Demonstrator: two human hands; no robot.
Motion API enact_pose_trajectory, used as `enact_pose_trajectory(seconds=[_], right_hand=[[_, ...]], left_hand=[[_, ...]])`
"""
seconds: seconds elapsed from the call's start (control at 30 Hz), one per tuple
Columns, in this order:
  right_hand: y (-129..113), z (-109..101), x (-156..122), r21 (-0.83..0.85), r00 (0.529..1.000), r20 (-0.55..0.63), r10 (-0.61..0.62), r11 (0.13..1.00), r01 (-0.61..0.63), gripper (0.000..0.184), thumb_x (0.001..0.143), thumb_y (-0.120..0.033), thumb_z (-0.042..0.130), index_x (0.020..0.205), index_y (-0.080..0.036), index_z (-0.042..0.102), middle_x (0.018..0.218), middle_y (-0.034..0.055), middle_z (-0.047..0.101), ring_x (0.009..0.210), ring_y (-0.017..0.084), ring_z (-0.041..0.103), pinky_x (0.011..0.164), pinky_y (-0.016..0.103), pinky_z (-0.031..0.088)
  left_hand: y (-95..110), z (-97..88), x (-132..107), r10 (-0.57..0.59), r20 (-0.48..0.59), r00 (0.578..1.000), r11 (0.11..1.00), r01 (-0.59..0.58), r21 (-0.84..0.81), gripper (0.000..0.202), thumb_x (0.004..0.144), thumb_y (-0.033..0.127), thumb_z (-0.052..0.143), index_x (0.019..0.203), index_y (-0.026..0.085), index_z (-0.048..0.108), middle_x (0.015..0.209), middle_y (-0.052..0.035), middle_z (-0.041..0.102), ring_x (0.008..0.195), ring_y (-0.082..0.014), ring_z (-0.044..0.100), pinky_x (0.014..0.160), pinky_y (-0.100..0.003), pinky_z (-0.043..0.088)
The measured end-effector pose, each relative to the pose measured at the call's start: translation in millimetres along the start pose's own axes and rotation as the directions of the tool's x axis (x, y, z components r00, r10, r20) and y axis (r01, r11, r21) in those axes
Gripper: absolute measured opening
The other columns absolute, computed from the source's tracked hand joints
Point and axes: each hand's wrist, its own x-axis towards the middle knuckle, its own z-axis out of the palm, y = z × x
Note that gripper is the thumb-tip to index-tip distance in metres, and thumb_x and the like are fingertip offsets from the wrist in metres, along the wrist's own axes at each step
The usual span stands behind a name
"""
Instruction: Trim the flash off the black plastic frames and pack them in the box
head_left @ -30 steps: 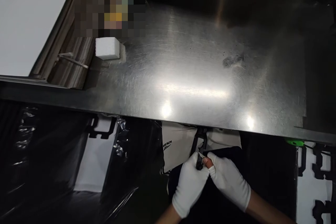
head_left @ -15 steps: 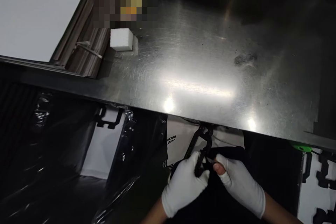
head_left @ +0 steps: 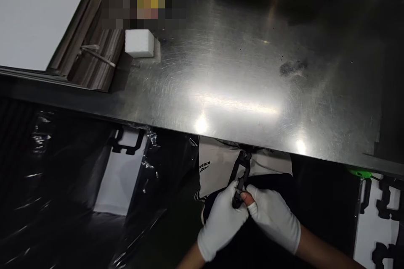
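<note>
Left fingers [head_left: 232, 186] partly hide the black part [head_left: 240, 184]; cardboard stack [head_left: 94, 67] cropped left.

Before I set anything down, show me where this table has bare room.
The table is bare, specks aside, between the white block on the left, the smudge on the right and the near edge. Crowded: the left end, stack beside block, and below the edge, where left hand and right hand meet at a black part. Far side too dark to tell.

- Room to pass over the stainless-steel tabletop [head_left: 227, 67], centre of frame.
- Upper left: cardboard stack [head_left: 94, 71] and white foam block [head_left: 139, 43] obstruct.
- Tabletop's front edge [head_left: 240, 139] bars the way above left hand [head_left: 224, 218] and right hand [head_left: 275, 216], lower centre.
</note>
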Motion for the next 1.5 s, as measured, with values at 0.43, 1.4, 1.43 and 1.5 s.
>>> enact_pose_trajectory(seconds=[0.43, 1.4, 1.43, 1.5], right_hand=[[1, 9, 6, 0.030, 0.995, -0.040, 0.087, 0.996, -0.086, 0.055, 0.118, -0.059, 0.026, 0.102, -0.022, 0.065, 0.083, 0.0045, 0.078, 0.069, 0.020, 0.074, 0.062, 0.028, 0.047], [-4, -19, -9, -0.235, 0.989, 0.147, 0.031, 0.972, 0.005, 0.045, 0.120, -0.045, 0.031, 0.110, -0.022, 0.068, 0.085, 0.0019, 0.077, 0.068, 0.018, 0.072, 0.061, 0.029, 0.046], [-4, -19, -9, -0.253, 0.989, 0.141, 0.035, 0.968, 0.002, 0.043, 0.120, -0.045, 0.033, 0.110, -0.022, 0.068, 0.084, 0.0018, 0.077, 0.067, 0.018, 0.071, 0.061, 0.029, 0.045], [-5, -17, -8, -0.268, 0.990, 0.131, 0.050, 0.963, -0.013, 0.042, 0.120, -0.045, 0.035, 0.108, -0.022, 0.068, 0.082, 0.0017, 0.076, 0.065, 0.018, 0.070, 0.060, 0.029, 0.042]], left_hand=[[4, 10.1, 1, -0.042, -0.038, 0.998, 0.999, 0.041, -0.028, 0.012, 0.087, 0.031, 0.063, 0.081, 0.024, 0.056, 0.075, 0.0003, 0.063, 0.072, -0.0206, 0.062, 0.069, -0.032, 0.050], [-17, -5.7, -8, 0.386, -0.041, 0.922, 0.540, -0.190, 0.820, 0.020, 0.095, 0.037, 0.068, 0.103, 0.019, 0.066, 0.067, -0.0014, 0.075, 0.055, -0.0269, 0.075, 0.054, -0.036, 0.054], [-16, -4.8, -8, 0.392, -0.049, 0.918, 0.536, -0.185, 0.824, 0.018, 0.095, 0.036, 0.068, 0.102, 0.019, 0.066, 0.066, -0.0017, 0.074, 0.055, -0.0273, 0.075, 0.055, -0.036, 0.054], [-16, -3.5, -8, 0.385, -0.071, 0.920, 0.536, -0.160, 0.829, 0.016, 0.096, 0.035, 0.066, 0.099, 0.020, 0.067, 0.066, -0.0029, 0.074, 0.055, -0.0279, 0.074, 0.055, -0.037, 0.054]])
